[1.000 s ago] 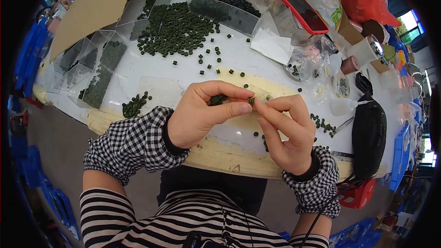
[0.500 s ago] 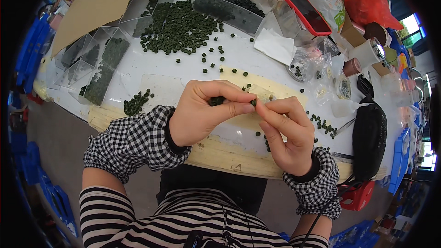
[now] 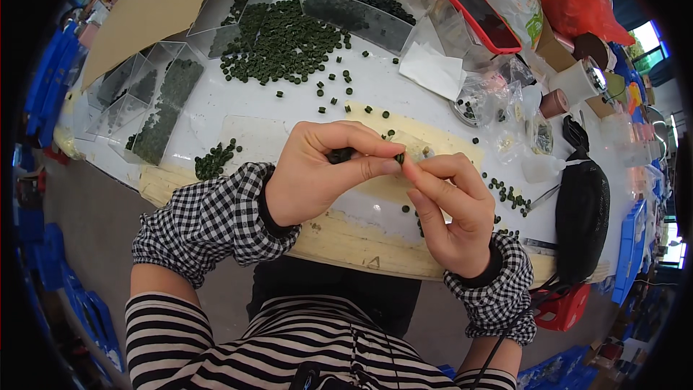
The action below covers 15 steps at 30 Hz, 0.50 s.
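Observation:
Between the thumb and index fingertips of my left hand (image 3: pixel 310 173) is a small dark green grooved round piece (image 3: pixel 399 159). My right hand (image 3: pixel 458 206) is closed, its fingertips meeting at the same piece from the right; they partly hide it. More dark green (image 3: pixel 339 156) shows behind my left fingers, and I cannot tell whether the hand holds it. Both hands are above a pale yellow sheet (image 3: pixel 451 137) on the white table. Similar pieces lie in a small heap (image 3: pixel 213 162) left of my left hand and in a scattered group (image 3: pixel 509 196) right of my right hand.
A large pile of green pieces (image 3: pixel 278 47) covers the far table. Clear bins (image 3: pixel 361 25) hold more. A red-cased phone (image 3: pixel 476 14), white tissue (image 3: pixel 432 71), plastic bags (image 3: pixel 498 112) and a black pouch (image 3: pixel 581 217) line the right side. Cardboard (image 3: pixel 151 11) leans far left.
The pinched piece and my left fingertips have shifted very slightly. My right hand stays almost in place, and the table things look the same.

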{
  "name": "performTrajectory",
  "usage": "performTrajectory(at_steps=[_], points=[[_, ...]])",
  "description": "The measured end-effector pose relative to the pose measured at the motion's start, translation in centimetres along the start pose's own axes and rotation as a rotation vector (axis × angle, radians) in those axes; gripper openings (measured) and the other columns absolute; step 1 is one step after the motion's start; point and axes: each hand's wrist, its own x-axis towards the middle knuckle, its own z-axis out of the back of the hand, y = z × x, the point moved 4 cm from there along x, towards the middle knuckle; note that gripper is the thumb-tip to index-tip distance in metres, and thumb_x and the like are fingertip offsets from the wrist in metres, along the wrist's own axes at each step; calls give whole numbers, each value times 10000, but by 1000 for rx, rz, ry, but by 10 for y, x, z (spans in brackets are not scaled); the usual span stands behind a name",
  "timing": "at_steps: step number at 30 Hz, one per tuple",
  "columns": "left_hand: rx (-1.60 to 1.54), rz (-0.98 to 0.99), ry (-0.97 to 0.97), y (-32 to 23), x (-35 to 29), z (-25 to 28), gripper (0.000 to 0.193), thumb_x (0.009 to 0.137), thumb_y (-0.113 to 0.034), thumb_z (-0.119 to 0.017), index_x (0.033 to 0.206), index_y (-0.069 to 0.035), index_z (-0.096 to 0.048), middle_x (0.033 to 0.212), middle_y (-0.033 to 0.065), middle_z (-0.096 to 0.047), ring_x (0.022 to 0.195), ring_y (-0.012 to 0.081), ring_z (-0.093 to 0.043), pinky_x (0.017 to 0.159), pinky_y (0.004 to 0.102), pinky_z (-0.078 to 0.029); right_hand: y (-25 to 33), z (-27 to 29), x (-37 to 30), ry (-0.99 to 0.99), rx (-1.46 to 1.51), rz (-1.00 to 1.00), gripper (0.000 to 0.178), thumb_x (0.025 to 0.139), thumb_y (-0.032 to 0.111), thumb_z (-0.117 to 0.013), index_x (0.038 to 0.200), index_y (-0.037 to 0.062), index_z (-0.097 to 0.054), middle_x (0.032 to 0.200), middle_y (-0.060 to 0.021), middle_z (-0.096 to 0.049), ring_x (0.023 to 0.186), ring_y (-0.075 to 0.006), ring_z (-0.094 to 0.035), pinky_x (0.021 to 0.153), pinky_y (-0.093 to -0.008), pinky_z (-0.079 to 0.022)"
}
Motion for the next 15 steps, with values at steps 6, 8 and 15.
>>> performTrajectory(at_steps=[6, 8, 15], points=[[-4, 9, 4, -2, 0, 0, 152, 824, 6, -666, 974, 0, -688, 916, 82, -670, 850, 123, -616, 784, 235, -481, 3, 1, 2, -2, -82, 70, 402, 738, -63, -679, 1128, 34, -653, 879, -64, -586, 715, -180, -514, 622, -269, -426], [-25, 9, 7, -1, 0, 0, 154, 824, 6, -666, 976, 0, -687, 917, 84, -670, 851, 123, -616, 785, 236, -481, 3, 1, 2, -7, -95, 91, 402, 734, -64, -681, 1124, 31, -654, 877, -63, -586, 714, -181, -514, 618, -270, -426], [-11, 2, 21, -1, 0, 1, 157, 824, 15, -662, 978, -2, -688, 923, 91, -670, 858, 128, -617, 790, 239, -479, 3, 1, 2, -8, -120, 115, 402, 725, -64, -686, 1115, 25, -656, 874, -62, -587, 714, -179, -517, 611, -270, -429]])
